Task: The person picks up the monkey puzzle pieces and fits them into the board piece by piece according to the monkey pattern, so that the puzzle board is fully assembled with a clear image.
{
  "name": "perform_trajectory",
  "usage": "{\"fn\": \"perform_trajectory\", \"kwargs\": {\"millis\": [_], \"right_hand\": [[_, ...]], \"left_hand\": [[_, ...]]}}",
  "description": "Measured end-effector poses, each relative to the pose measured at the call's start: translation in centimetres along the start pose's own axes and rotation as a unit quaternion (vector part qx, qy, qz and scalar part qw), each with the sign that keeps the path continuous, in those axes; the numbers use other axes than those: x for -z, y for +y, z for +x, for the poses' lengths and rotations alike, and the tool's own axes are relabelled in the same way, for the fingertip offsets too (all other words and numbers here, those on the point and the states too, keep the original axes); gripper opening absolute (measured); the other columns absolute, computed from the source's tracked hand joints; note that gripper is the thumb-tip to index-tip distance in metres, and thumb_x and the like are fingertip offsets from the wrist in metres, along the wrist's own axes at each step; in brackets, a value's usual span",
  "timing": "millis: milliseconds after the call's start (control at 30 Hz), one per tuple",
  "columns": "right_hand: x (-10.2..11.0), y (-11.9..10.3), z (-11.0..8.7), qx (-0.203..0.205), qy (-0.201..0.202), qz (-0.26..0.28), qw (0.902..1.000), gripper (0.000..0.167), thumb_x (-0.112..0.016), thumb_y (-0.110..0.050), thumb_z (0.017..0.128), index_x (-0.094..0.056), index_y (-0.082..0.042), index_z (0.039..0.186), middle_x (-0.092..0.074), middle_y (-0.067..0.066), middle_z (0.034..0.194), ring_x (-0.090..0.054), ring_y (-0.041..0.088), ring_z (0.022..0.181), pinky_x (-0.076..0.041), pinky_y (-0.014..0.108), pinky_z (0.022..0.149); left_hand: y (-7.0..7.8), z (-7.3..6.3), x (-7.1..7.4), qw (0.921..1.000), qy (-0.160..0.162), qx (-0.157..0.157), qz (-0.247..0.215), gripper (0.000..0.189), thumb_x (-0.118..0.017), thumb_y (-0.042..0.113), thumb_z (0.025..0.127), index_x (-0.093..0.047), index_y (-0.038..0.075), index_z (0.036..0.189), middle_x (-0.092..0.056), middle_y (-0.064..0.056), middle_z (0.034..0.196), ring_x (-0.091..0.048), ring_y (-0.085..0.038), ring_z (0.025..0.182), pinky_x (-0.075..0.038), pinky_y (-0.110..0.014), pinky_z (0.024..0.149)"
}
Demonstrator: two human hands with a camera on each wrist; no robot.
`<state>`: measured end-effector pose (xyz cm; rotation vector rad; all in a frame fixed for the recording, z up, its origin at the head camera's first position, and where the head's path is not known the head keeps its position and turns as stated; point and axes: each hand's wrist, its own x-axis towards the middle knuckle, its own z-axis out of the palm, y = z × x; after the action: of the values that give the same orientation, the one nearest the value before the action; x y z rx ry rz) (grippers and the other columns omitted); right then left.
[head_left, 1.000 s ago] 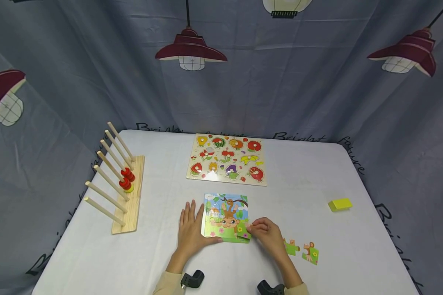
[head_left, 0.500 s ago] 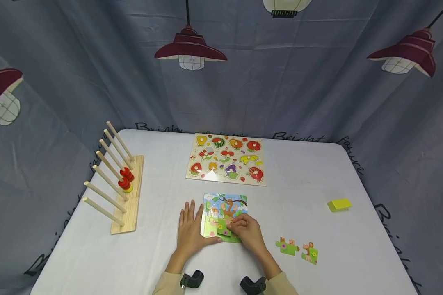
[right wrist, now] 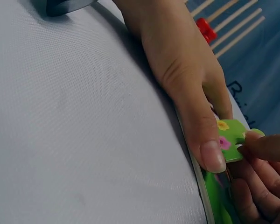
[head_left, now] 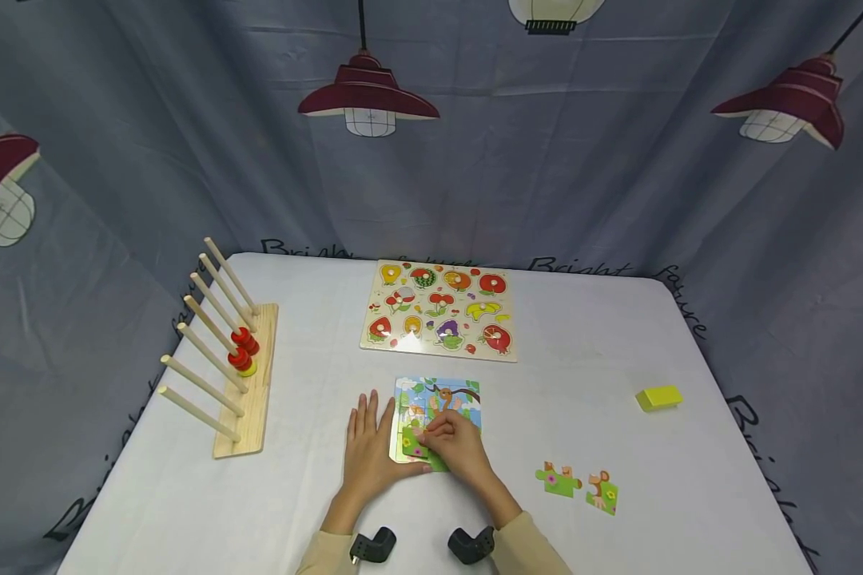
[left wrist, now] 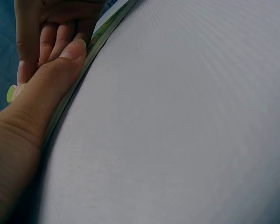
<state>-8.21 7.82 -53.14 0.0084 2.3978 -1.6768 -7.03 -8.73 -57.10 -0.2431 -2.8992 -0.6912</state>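
Observation:
A square jigsaw puzzle (head_left: 453,391) with a monkey picture lies on the white table in front of the person. My left hand (head_left: 369,455) lies flat with fingers spread along its left side, the thumb at its lower edge. My right hand (head_left: 460,447) pinches a green jigsaw piece (right wrist: 231,140) with yellow and pink flowers. In the head view this piece overlaps the puzzle's lower left part, close to the left thumb (right wrist: 212,156). Two loose jigsaw pieces, a green one (head_left: 559,481) and one with an animal (head_left: 602,493), lie to the right of the right hand.
Behind the puzzle lies a wooden fruit board (head_left: 439,311). On the left stands a wooden base (head_left: 255,407) with several slanting pegs, red and yellow rings on some. A yellow block (head_left: 659,398) sits at the right. A grey curtain (head_left: 561,160) hangs behind the table.
My right hand has carried the green jigsaw piece leftward, from the puzzle's lower right corner to its lower left part. My left hand has stayed in place.

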Motion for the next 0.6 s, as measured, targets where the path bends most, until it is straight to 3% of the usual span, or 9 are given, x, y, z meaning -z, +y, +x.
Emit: {"fn": "perform_trajectory", "kwargs": {"millis": [233, 600], "right_hand": [[-0.55, -0.20, 0.12, 0.012, -0.002, -0.026, 0.9996, 0.022, -0.074, -0.015, 0.074, -0.058, 0.000, 0.081, -0.064, 0.008, 0.067, -0.059, 0.005, 0.058, -0.048, 0.015, 0.050], [-0.76, -0.50, -0.28, 0.044, 0.000, -0.116, 0.9923, 0.019, -0.072, -0.010, 0.074, -0.057, -0.003, 0.083, -0.061, 0.004, 0.072, -0.052, 0.002, 0.059, -0.045, 0.014, 0.051]], "left_hand": [[-0.02, 0.04, 0.02, 1.0000, -0.003, -0.002, 0.006, 0.123, -0.063, 0.081, 0.046, -0.031, 0.008, 0.141, -0.018, -0.021, 0.150, -0.011, -0.036, 0.140, -0.010, -0.048, 0.112], [-0.10, 0.06, -0.10, 1.0000, -0.007, 0.000, 0.007, 0.122, -0.064, 0.079, 0.047, -0.031, 0.008, 0.141, -0.018, -0.021, 0.150, -0.010, -0.035, 0.140, -0.009, -0.047, 0.113]]}}
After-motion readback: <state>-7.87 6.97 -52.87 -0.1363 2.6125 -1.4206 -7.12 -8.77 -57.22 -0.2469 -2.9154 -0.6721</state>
